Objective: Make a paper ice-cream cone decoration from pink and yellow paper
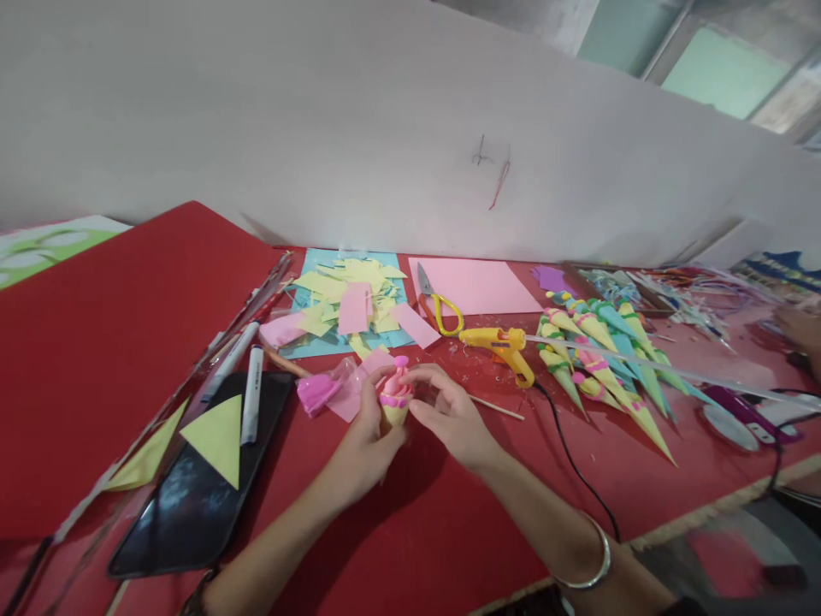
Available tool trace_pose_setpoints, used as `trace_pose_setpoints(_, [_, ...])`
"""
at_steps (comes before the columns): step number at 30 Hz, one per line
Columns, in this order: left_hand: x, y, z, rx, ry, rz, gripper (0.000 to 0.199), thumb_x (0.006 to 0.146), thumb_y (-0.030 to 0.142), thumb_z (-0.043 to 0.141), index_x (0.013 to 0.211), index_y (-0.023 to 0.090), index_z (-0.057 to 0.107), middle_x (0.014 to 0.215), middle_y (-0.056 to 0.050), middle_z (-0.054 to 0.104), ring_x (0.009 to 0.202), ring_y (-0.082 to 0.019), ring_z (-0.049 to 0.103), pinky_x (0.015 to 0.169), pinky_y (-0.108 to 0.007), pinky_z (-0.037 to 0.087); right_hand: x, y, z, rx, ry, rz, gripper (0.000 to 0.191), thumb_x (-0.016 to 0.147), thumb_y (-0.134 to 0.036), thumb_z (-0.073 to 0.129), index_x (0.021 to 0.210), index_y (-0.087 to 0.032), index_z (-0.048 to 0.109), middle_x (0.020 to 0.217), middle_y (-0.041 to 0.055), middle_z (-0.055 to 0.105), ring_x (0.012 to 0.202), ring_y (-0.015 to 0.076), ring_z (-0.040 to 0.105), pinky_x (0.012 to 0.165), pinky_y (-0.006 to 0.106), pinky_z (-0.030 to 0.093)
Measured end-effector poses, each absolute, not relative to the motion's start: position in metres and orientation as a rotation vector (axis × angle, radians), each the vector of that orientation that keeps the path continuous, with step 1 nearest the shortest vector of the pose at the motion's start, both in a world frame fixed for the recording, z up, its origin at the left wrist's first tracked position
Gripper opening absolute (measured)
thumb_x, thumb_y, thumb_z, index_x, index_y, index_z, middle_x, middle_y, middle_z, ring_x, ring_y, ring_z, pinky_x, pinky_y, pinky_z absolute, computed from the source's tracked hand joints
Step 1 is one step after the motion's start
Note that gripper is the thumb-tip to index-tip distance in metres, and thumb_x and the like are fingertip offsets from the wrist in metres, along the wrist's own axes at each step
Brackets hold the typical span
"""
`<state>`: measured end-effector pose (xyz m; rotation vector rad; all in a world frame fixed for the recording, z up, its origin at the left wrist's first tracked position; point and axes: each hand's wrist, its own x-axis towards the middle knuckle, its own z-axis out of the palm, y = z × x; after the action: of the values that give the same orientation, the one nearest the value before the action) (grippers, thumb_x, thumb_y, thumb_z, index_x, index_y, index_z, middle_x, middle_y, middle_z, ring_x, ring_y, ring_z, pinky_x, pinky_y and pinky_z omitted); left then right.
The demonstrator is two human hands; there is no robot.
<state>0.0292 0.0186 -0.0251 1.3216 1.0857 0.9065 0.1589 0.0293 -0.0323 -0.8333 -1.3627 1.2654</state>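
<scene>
Near the middle of the red table, my left hand (370, 436) is wrapped round a small yellow paper cone (393, 412) with a pink trim and a pink ball on top. My right hand (444, 409) is on the cone's other side, its fingers curled and apart, the fingertips at the pink trim. Whether they grip it I cannot tell. A bag of bright pink clay (317, 392) lies just left of my hands. The yellow glue gun (500, 342) rests on its side behind my right hand.
Paper scraps (355, 308) cover a blue sheet at the back. Scissors (442, 310) lie on pink paper. Several finished cones (599, 364) are piled right. A black tablet (186, 505) with a marker (252, 393) and yellow paper is left. The glue gun's cord (577, 466) runs forward.
</scene>
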Motion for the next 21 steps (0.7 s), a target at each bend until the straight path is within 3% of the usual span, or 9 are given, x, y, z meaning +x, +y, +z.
trace_pose_setpoints(3, [0.0285,0.0186,-0.0261,1.327,1.085,0.919,0.063,0.065,0.016,0.045,0.123,0.022,0.023,0.094,-0.001,0.049,0.072,-0.012,0.051,0.065,-0.023,0.043,0.1587,0.0288,-0.0327,-0.820,-1.381,1.249,0.022,0.072,-0.015,0.054,0.090,-0.024,0.061,0.097,0.0017,0.050,0.097,0.0154,0.051,0.087,0.029,0.042])
trace_pose_setpoints(7, [0.0279,0.0190,-0.0292,1.321,1.066,0.850,0.070,0.064,0.016,0.045,0.129,0.024,0.019,0.091,-0.001,0.053,0.061,-0.012,0.050,0.057,-0.024,0.044,0.1585,0.0285,-0.0324,-0.858,-1.407,1.225,0.019,0.073,-0.016,0.055,0.089,-0.024,0.060,0.096,0.0020,0.050,0.096,0.0158,0.052,0.087,0.031,0.043])
trace_pose_setpoints(10, [0.0281,0.0191,-0.0294,1.347,1.080,0.872,0.073,0.062,0.014,0.044,0.130,0.021,0.018,0.110,-0.006,0.051,0.086,-0.018,0.055,0.075,-0.030,0.046,0.1584,0.0287,-0.0322,-0.869,-1.422,1.214,0.018,0.073,-0.015,0.055,0.089,-0.023,0.060,0.095,0.0021,0.051,0.095,0.0162,0.052,0.088,0.032,0.043])
trace_pose_setpoints(13, [0.0281,0.0190,-0.0282,1.385,1.109,0.879,0.072,0.062,0.014,0.044,0.130,0.018,0.019,0.125,-0.010,0.044,0.114,-0.024,0.042,0.094,-0.038,0.037,0.1578,0.0291,-0.0330,-0.855,-1.416,1.212,0.018,0.073,-0.013,0.055,0.088,-0.023,0.060,0.094,0.0021,0.051,0.093,0.0161,0.054,0.087,0.032,0.043])
trace_pose_setpoints(17, [0.0269,0.0190,-0.0298,1.457,1.116,0.851,0.070,0.066,0.018,0.046,0.131,0.018,0.018,0.130,-0.011,0.041,0.122,-0.025,0.035,0.101,-0.041,0.029,0.1566,0.0295,-0.0348,-0.856,-1.418,1.195,0.021,0.072,-0.011,0.054,0.089,-0.023,0.059,0.094,0.0022,0.051,0.092,0.0157,0.053,0.086,0.031,0.044])
trace_pose_setpoints(21, [0.0262,0.0191,-0.0339,1.501,1.112,0.841,0.070,0.073,0.025,0.046,0.134,0.017,0.014,0.129,-0.011,0.043,0.123,-0.025,0.035,0.101,-0.040,0.030,0.1560,0.0294,-0.0354,-0.876,-1.444,1.153,0.022,0.071,-0.009,0.053,0.088,-0.021,0.059,0.093,0.0021,0.050,0.090,0.0147,0.053,0.085,0.030,0.044])
